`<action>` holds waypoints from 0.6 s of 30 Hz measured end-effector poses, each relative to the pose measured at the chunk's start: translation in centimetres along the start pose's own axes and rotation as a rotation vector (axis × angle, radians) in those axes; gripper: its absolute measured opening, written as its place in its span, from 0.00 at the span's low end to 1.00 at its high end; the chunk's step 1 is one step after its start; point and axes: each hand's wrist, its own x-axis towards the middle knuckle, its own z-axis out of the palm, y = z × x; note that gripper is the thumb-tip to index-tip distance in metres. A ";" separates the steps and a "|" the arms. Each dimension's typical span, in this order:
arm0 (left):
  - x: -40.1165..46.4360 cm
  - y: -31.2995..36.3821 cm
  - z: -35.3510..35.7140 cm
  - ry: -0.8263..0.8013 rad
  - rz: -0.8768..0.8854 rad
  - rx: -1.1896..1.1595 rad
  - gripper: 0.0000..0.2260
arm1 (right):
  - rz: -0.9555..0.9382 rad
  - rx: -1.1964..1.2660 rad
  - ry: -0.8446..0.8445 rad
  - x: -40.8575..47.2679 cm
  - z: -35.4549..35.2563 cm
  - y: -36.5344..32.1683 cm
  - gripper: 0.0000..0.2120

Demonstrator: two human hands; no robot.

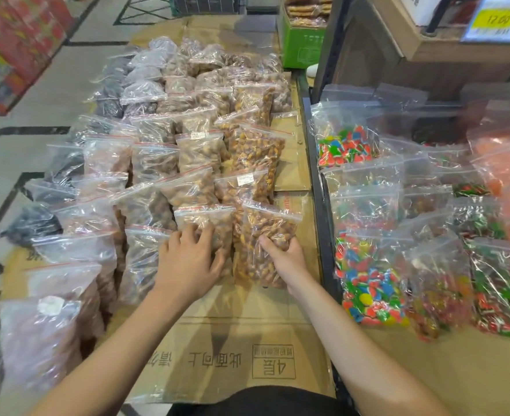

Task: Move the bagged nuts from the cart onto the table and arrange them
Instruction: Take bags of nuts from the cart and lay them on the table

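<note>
— fingers (201, 235) of the left hand (187, 262) first: how do they lie in the head view?
— spread and fairly straight, pressing flat on a bag of pale brown nuts (214, 223) near the front of the pile. nothing curled round it.
— and the right hand (286, 259)?
— it grips the lower edge of a bag of orange-brown nuts (262, 235), thumb on top of the plastic, the other fingers tucked under the bag where i cannot see them.
— where do those two bags sit?
— side by side, touching, on the flattened cardboard (247, 340) that covers the surface in front of the person. the gripped bag is the right one, at the pile's right edge, just beside a dark rail (322, 223).
— the other bags?
— rows of bagged nuts (187, 130) run away from the camera on the same cardboard, darker contents to the left, lighter brown in the middle.
— right of the rail?
— bags of coloured candy (370, 283) lie on another surface, with a green box (300, 46) and a yellow price tag (498, 18) farther back.
</note>
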 end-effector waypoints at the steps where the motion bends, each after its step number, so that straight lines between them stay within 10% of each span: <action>1: -0.1 0.0 0.2 0.017 0.013 0.024 0.27 | 0.013 0.001 -0.005 0.0 0.0 0.0 0.17; 12: -0.5 -0.2 0.5 0.026 0.045 0.059 0.27 | -0.149 -0.458 0.157 -1.1 -0.9 -0.5 0.51; 18: 0.4 -1.8 0.1 0.028 0.024 0.051 0.29 | -0.464 -0.913 0.213 -3.4 -0.4 -2.3 0.33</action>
